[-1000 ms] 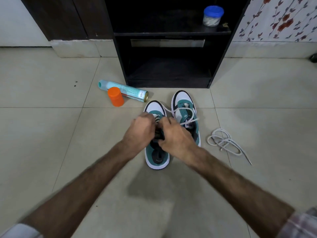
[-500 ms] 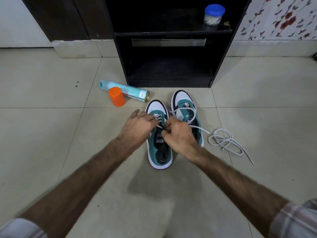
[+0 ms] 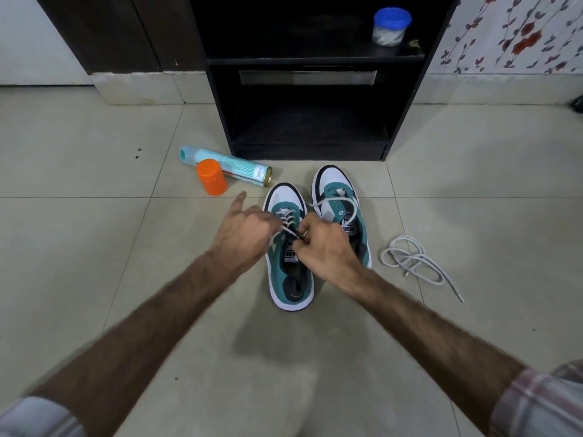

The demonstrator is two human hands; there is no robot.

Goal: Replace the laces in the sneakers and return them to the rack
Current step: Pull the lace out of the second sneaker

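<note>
Two teal, white and black sneakers stand side by side on the tiled floor, toes toward the rack. Over the left sneaker (image 3: 291,279) both hands work a white lace. My left hand (image 3: 244,234) pinches one lace strand at the eyelets, its index finger pointing away. My right hand (image 3: 325,247) pinches the other strand over the tongue. The right sneaker (image 3: 336,197) has a loose white lace looping across its front. A spare white lace (image 3: 410,260) lies coiled on the floor to the right.
The black shoe rack (image 3: 312,89) stands just beyond the sneakers, its lower shelf bare, a blue-lidded jar (image 3: 391,26) on the upper shelf. A teal spray can (image 3: 230,167) lies on the floor beside an orange-capped container (image 3: 211,176), left of the shoes.
Both hands have lifted slightly off the left sneaker and drawn the lace strands out; my left index finger has straightened away from the shoe.
</note>
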